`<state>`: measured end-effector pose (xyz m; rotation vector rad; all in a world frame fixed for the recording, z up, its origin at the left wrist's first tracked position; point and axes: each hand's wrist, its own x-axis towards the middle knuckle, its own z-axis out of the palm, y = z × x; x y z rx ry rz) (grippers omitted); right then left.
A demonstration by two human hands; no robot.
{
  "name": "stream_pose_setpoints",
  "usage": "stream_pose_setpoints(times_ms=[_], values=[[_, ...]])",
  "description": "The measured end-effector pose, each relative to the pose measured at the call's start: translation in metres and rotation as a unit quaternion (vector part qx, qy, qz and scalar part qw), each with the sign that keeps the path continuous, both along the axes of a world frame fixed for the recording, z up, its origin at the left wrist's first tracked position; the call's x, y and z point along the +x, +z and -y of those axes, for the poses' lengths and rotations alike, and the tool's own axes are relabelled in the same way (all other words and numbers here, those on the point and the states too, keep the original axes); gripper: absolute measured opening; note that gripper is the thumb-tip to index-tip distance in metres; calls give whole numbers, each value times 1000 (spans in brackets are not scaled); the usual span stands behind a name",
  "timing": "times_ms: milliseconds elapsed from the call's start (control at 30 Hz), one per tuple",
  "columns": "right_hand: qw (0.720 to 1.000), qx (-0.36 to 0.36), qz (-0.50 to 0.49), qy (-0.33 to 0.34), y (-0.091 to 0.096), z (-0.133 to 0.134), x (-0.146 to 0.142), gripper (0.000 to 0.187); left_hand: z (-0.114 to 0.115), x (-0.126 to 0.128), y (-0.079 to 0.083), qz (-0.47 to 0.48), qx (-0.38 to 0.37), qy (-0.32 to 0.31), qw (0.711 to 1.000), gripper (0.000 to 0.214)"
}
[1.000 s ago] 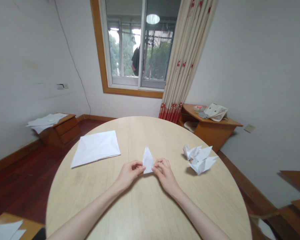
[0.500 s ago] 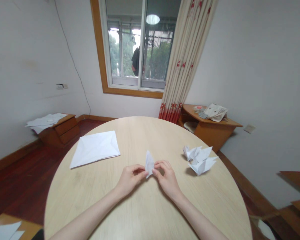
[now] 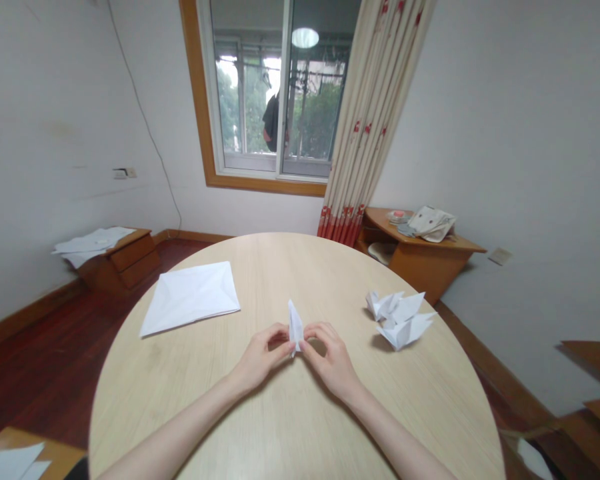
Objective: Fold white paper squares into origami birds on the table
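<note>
A small folded piece of white paper (image 3: 295,325) stands upright between my hands, its narrow point facing up and away from me. My left hand (image 3: 264,353) pinches its left side low down, thumb in front. On the opposite side my right hand (image 3: 333,357) grips the lower right edge between thumb and fingers. Both thumb tips nearly meet at the paper's lower part, and the fingers behind it are partly hidden. To the right lie several folded white paper figures (image 3: 400,320) with pointed tips, close together.
A stack of white paper sheets (image 3: 193,297) lies on the left of the round wooden table (image 3: 290,427). Beyond the table are a corner desk (image 3: 420,263) with a cloth bag (image 3: 433,223) and a low drawer cabinet (image 3: 130,257) with papers. A curtain (image 3: 367,120) hangs beside the window.
The folded paper has turned slightly and looks narrower, its tip a little farther left. My right thumb has shifted left, closer to the left one. Everything else stays put.
</note>
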<state>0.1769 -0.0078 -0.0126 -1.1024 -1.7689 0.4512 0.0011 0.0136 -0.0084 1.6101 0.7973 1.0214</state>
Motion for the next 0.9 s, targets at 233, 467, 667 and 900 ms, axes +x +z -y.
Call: stream_pose_setpoints(times_ms=[233, 467, 667, 900], values=[[1000, -14, 9, 9, 1, 0, 0, 9, -5, 0, -4, 51, -59, 9, 997, 29], [1000, -7, 25, 17, 2, 1, 0, 8, -9, 1, -5, 85, -110, 26, 990, 34], [997, 0, 63, 38, 2, 3, -1, 5, -12, -1, -9, 60, -55, 50, 995, 28], [996, 13, 83, 1, 5, 4, -1, 10, -13, -2, -11, 42, -24, 66, 997, 24]])
